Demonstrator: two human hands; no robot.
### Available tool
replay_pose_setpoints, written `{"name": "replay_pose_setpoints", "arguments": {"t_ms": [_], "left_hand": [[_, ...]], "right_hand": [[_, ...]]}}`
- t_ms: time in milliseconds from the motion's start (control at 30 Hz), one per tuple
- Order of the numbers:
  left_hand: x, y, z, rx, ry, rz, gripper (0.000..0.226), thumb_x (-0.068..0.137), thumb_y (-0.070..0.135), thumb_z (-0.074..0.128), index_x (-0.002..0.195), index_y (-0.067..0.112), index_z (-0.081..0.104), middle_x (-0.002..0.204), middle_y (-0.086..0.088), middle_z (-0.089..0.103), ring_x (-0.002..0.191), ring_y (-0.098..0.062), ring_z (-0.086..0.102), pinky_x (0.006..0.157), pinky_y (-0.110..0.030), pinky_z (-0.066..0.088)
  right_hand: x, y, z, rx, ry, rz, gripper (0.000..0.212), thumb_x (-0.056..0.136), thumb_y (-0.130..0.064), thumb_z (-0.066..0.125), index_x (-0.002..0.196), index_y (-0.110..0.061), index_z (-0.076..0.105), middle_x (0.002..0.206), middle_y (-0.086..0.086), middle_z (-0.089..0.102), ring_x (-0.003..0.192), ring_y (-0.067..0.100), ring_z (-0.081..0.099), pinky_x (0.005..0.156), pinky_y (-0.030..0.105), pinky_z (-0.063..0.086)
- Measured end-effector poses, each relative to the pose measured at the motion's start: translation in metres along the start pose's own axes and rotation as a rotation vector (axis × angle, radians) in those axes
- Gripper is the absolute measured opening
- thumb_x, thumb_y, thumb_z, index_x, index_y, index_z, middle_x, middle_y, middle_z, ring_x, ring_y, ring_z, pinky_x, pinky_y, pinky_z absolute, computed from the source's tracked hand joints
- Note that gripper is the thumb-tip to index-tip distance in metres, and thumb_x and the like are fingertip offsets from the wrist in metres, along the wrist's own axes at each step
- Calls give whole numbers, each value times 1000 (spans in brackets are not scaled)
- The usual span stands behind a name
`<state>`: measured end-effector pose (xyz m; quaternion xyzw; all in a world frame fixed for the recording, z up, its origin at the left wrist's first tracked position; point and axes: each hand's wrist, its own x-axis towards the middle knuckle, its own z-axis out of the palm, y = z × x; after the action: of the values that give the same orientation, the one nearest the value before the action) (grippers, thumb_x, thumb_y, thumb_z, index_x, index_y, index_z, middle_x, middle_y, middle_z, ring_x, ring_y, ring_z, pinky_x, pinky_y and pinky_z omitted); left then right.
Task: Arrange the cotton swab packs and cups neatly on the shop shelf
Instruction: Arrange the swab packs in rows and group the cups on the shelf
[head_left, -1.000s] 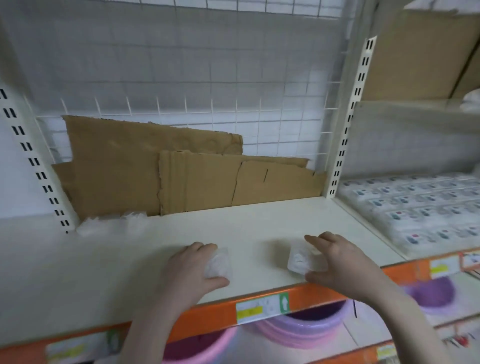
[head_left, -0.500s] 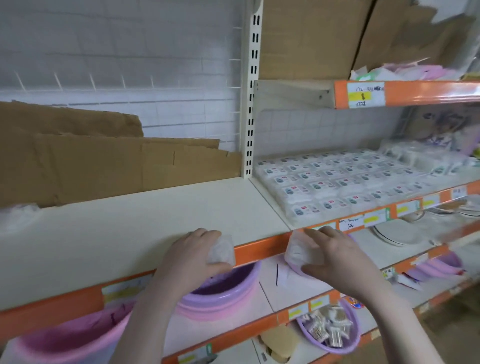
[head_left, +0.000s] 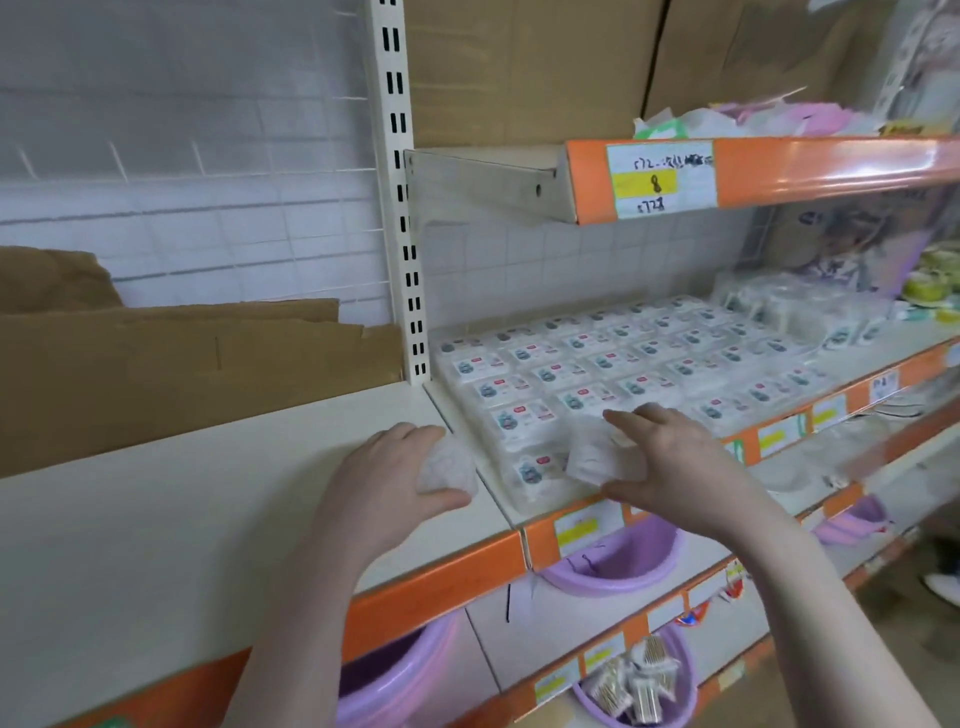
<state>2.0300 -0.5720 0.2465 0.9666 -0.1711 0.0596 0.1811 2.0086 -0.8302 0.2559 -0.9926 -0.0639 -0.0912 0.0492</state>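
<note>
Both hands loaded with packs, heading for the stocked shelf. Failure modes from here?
1. The right hand holds its pack low over the labelled packs; setting it down carelessly could knock the front row askew.
2. That front row sits close to the orange shelf edge, so a nudged pack may drop into the purple basin below.
3. The left hand grips a crinkly clear pack mainly by fingertips and thumb; it might slip.
</note>
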Motion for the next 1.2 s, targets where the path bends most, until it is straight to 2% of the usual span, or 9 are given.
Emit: {"name": "replay_pose_setpoints", "arguments": {"t_ms": [133, 367, 467, 567, 733, 1000, 1200], "left_hand": [[23, 6, 0, -4, 29, -8, 69, 81, 53, 61, 141, 28, 36, 140, 9, 40, 128, -12, 37, 103, -27, 30], [29, 15, 4, 19, 52, -114, 70, 81, 52, 63, 140, 26, 38, 140, 6, 42, 127, -14, 39, 103, -28, 31], [22, 25, 6, 54, 95, -198, 70, 83, 51, 61, 142, 25, 35, 142, 7, 40, 128, -14, 38, 102, -28, 31], [13, 35, 12, 58, 104, -297, 70, 81, 52, 62, 140, 25, 37, 139, 6, 43, 126, -15, 40, 102, -29, 33], [0, 53, 25, 47, 139, -442, 72, 79, 52, 64, 141, 27, 37, 140, 7, 41, 129, -14, 37, 103, -27, 28], [-17, 74, 37, 95, 149, -544, 72, 77, 50, 68, 139, 25, 40, 137, 3, 46, 124, -16, 43, 100, -28, 34], [-20, 75, 29, 95, 200, -519, 69, 77, 49, 69, 136, 23, 44, 132, 3, 50, 120, -18, 46, 99, -29, 37]], "right_hand": [[33, 14, -5, 40, 13, -37, 76, 77, -41, 68, 143, -22, 33, 129, 2, 46, 122, 22, 42, 99, 28, 33], [78, 26, -7, 110, -78, -200, 72, 76, -35, 71, 140, -23, 39, 125, 3, 49, 118, 21, 45, 92, 26, 35], [98, 31, -8, 120, -140, -298, 75, 77, -35, 71, 142, -22, 36, 133, 3, 46, 122, 22, 44, 98, 29, 37], [113, 33, -6, 100, -199, -412, 72, 77, -34, 71, 140, -21, 40, 132, 6, 48, 121, 23, 46, 97, 31, 38], [127, 38, 1, 89, -284, -563, 74, 80, -34, 69, 143, -20, 34, 140, 4, 43, 126, 20, 42, 99, 28, 35], [130, 33, 8, 134, -301, -687, 80, 79, -37, 69, 146, -26, 26, 146, 2, 36, 134, 20, 32, 108, 33, 29], [134, 28, -1, 214, -221, -713, 72, 79, -34, 70, 142, -28, 35, 137, 4, 44, 127, 21, 35, 99, 31, 31]]}}
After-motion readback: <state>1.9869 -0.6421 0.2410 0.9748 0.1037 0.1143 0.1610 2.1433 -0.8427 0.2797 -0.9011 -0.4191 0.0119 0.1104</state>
